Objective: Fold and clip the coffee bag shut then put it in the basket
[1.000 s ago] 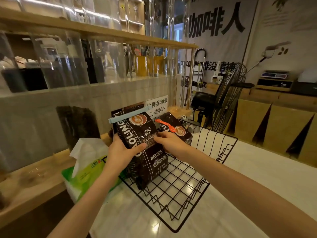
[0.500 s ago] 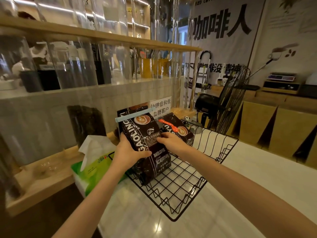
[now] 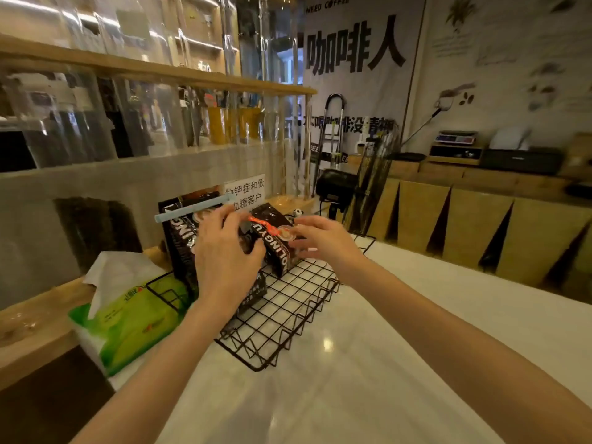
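A black coffee bag [image 3: 179, 251] with a light blue clip [image 3: 189, 211] across its folded top stands upright at the left end of the black wire basket [image 3: 282, 318]. To its right in the basket leans a second black coffee bag [image 3: 275, 254], closed with an orange clip [image 3: 261, 223]. My left hand [image 3: 224, 257] hovers in front of the gap between the two bags, fingers apart, hiding part of both. My right hand [image 3: 323, 241] is spread at the right side of the orange-clipped bag. Motion blur hides whether either hand touches it.
The basket sits on a white counter [image 3: 352, 379]. A green tissue pack [image 3: 128, 322] lies against the basket's left end, beside a wooden ledge [image 3: 32, 325]. Behind the bags stand a white sign [image 3: 245, 192] and a clear screen; a black fan [image 3: 368, 187] stands beyond the basket.
Both hands have let go of the blue-clipped bag, which now stands in the basket. They have moved right and up toward the orange-clipped bag.
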Available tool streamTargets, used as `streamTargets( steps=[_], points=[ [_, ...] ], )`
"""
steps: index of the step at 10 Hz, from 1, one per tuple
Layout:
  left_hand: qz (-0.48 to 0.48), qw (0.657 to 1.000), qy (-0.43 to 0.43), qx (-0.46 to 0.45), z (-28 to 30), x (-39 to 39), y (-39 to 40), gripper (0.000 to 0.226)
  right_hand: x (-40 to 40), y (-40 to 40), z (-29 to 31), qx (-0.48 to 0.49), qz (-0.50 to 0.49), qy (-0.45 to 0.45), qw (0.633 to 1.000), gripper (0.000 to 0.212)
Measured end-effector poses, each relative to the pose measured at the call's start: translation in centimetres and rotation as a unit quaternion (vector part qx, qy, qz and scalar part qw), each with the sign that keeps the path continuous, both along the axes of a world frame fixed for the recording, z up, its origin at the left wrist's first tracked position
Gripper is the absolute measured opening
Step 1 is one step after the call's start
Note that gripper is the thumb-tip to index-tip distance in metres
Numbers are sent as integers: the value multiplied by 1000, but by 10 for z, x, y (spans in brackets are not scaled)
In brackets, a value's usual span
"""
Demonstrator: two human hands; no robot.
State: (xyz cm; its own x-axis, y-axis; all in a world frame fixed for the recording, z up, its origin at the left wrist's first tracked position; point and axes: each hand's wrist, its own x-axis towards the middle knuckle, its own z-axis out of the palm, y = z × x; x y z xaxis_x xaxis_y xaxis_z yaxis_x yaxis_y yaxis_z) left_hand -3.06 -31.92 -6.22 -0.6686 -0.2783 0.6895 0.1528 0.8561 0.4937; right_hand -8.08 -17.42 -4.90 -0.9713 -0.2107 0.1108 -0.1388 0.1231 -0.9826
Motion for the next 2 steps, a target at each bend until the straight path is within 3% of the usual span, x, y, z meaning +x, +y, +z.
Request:
streamTargets(
  steps=[1,2],
  points=[
    [-107,994,-5,-21,10,2,46,38,29,46,14,-51,-65,42,996,21],
    [-206,976,-56,-33,20,-1,90,44,61,99,25,-126,-121,87,981,19]
  ],
)
